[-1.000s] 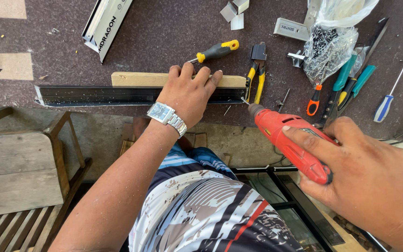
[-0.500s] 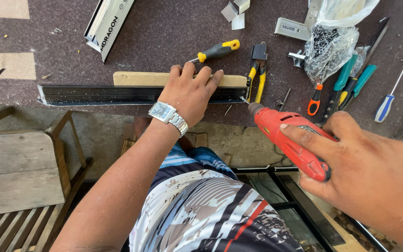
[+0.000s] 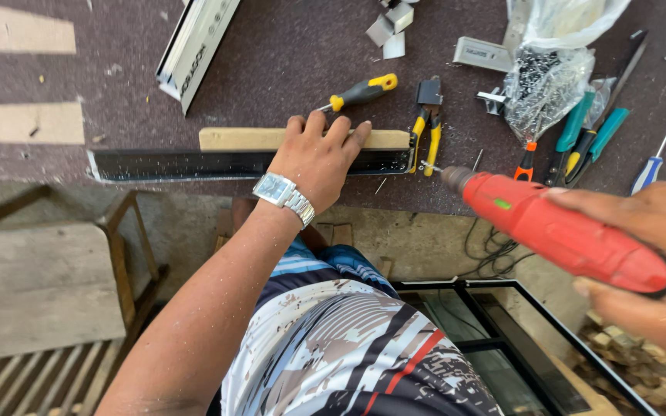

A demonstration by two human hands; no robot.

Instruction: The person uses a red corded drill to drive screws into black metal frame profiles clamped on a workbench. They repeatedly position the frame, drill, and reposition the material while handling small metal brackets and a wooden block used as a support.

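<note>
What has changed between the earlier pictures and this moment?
The right hand has brought the red drill slightly up and left, its bit nearer the black profile. The left hand still presses on the profile and wooden strip. The tools have not moved.

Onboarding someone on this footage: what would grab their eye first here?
The red power drill at lower right, gripped in the right hand, its bit pointing at the right end of the long black metal profile. Then the left hand, with a silver wristwatch, pressing flat on that profile and the wooden strip behind it at the bench edge. Further back on the right lie scattered screwdrivers and a clear bag of screws.
</note>
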